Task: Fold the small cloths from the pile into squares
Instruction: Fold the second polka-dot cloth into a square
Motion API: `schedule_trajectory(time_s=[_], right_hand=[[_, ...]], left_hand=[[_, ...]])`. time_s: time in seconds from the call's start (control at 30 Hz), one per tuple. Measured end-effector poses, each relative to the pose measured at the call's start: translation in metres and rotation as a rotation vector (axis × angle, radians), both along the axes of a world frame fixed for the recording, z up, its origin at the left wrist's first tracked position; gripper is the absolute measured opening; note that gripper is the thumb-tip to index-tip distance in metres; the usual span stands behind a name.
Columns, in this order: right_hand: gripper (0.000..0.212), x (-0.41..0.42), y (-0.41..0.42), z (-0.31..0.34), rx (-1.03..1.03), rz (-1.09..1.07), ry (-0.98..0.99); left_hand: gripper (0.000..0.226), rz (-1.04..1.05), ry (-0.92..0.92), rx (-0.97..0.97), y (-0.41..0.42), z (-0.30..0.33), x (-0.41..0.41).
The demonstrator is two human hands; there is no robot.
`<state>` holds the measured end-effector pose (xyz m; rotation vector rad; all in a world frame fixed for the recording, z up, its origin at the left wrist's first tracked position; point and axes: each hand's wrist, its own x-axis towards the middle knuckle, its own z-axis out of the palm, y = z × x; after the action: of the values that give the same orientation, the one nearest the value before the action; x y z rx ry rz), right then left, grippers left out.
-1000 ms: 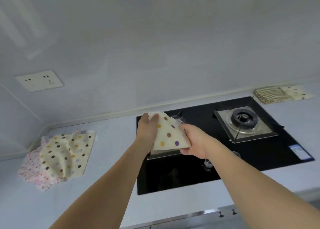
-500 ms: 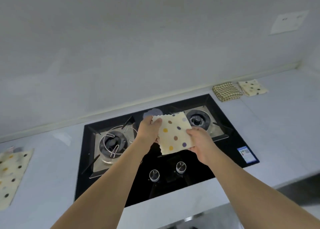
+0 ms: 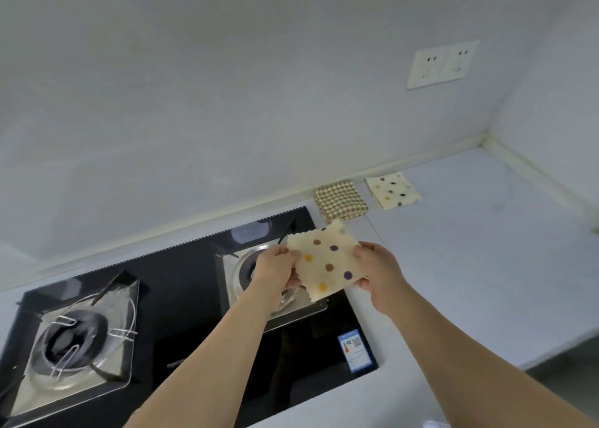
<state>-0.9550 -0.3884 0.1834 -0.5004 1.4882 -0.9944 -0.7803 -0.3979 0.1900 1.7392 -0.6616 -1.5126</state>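
Observation:
A cream polka-dot cloth (image 3: 327,260), folded into a square, hangs in the air over the right burner of the stove. My left hand (image 3: 275,268) grips its left edge and my right hand (image 3: 377,272) grips its right edge. Two folded cloths lie on the counter against the back wall: a brown checked cloth (image 3: 340,199) and a second cream dotted cloth (image 3: 393,190) to its right. The pile of unfolded cloths is out of view.
A black glass gas stove (image 3: 181,298) with two burners fills the left and middle of the white counter (image 3: 470,265). A wall socket (image 3: 442,64) sits high on the back wall. The side wall meets the counter at the far right.
The view has swung to the right, past the pile and across the stove. Both hands have carried the dotted cloth rightward, toward the two folded cloths by the wall.

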Motion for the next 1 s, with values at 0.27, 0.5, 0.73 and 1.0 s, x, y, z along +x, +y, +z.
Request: schedule_trajectory(time_s=[0.27,0.5,0.73,1.0], right_hand=[[0.023,-0.094,-0.059,-0.02,0.049,-0.059,0.029],[0.027,-0.178,-0.172,-0.041,-0.046,-0.025,0.217],[0.036,-0.223,-0.257,-0.085,-0.15,0.12,0.526],[0.031,-0.237,-0.285,-0.145,-0.122,0.307,0.778]], left_hand=[[0.005,-0.095,-0.06,-0.022,-0.081,-0.022,-0.095],[0.017,-0.26,-0.472,-0.182,-0.187,-0.046,-0.181],[0.022,-0.263,-0.58,-0.175,-0.27,-0.086,-0.231],[0.016,-0.24,-0.592,-0.099,-0.302,-0.146,-0.243]])
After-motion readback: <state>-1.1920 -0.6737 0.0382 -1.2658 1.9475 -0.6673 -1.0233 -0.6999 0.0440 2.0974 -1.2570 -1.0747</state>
